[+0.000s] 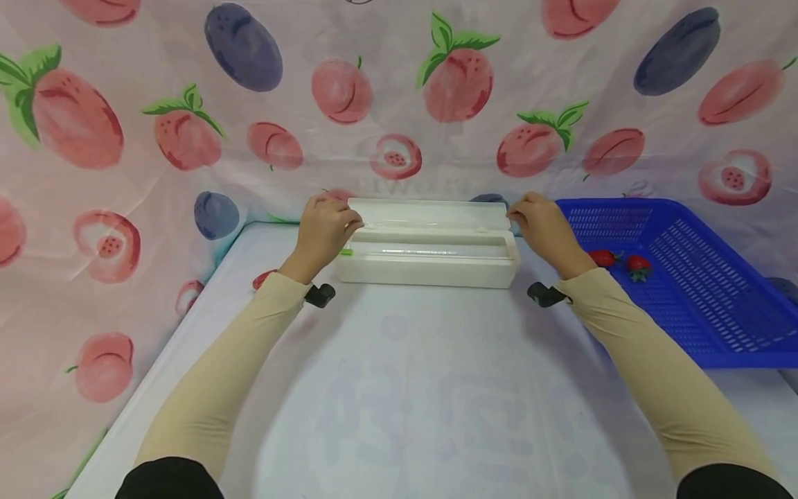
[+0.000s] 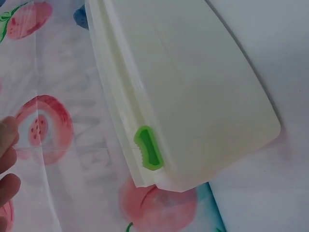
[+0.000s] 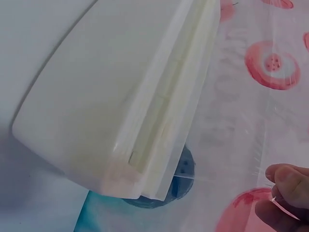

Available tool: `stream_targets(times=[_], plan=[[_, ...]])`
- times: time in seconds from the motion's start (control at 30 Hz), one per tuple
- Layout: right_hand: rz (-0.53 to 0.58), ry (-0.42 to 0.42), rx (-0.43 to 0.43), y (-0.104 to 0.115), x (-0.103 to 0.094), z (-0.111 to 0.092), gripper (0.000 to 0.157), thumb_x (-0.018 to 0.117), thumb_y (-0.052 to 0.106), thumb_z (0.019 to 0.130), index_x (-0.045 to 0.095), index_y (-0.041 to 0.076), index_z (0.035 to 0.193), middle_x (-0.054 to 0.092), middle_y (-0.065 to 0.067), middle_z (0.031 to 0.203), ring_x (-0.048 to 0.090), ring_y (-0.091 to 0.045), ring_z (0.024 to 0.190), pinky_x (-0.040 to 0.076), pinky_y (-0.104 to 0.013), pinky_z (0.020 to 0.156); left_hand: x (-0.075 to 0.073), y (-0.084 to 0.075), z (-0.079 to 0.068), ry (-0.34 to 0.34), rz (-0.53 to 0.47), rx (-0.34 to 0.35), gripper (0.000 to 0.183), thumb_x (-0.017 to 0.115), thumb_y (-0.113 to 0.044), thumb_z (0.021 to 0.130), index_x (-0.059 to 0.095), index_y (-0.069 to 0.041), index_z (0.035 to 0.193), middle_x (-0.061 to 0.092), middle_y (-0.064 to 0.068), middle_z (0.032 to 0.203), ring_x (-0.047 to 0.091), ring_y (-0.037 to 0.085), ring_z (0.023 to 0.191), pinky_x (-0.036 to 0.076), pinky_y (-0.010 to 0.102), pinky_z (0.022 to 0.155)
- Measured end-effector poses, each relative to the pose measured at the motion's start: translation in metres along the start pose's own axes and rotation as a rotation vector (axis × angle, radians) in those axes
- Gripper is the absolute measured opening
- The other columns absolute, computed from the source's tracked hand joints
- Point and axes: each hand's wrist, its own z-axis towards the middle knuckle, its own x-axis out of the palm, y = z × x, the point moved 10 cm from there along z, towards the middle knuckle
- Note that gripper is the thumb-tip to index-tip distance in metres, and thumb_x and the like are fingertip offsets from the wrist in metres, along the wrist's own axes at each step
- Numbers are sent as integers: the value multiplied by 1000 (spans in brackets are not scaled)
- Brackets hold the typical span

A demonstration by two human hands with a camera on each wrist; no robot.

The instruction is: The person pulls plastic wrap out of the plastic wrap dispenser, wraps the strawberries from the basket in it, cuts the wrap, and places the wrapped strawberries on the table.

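Observation:
A white cling film dispenser (image 1: 430,273) lies on the table with its lid (image 1: 436,210) raised at the back and a film roll (image 1: 436,250) inside. A green slide cutter (image 2: 150,150) sits at its left end. My left hand (image 1: 324,227) is at the left end of the lid, thumb and fingertips together on the clear film. At the right end, my right hand (image 1: 550,230) pinches the other corner of the film; its fingers (image 3: 288,187) show the film's thin shiny edge. The film (image 3: 231,145) stretches between the hands, mostly see-through. In the left wrist view only some fingertips show.
A blue plastic basket (image 1: 738,277) stands at the right, with red strawberries (image 1: 639,265) in it. Another red piece (image 1: 264,278) lies partly behind the left wrist. A fruit-print cloth (image 1: 399,90) hangs behind the white table (image 1: 399,388).

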Motion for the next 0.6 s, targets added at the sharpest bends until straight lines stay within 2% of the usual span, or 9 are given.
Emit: stream_targets(times=[0.2,0.33,0.6], plan=[[6,-50,-20,-1,-9,8,11,59,-3,88,68,-8,92,59,-22,86,59,-35,81,51,-47,75,-6,3,6,-26,14,-1,12,73,-21,79,74,-9,80,73,7,87,67,23,86,44,44,90],[7,-36,-26,-1,-13,12,11,59,-2,88,68,-7,93,58,-21,86,59,-33,80,51,-46,74,-14,3,10,-57,3,-4,10,74,-19,78,74,-9,80,73,8,91,67,23,88,44,44,89],[0,-18,-33,1,-23,13,13,58,-2,89,69,-7,95,60,-21,89,61,-34,83,51,-47,76,-20,4,13,-61,-10,-28,10,73,-19,80,74,-9,82,73,7,89,67,24,86,43,44,92]])
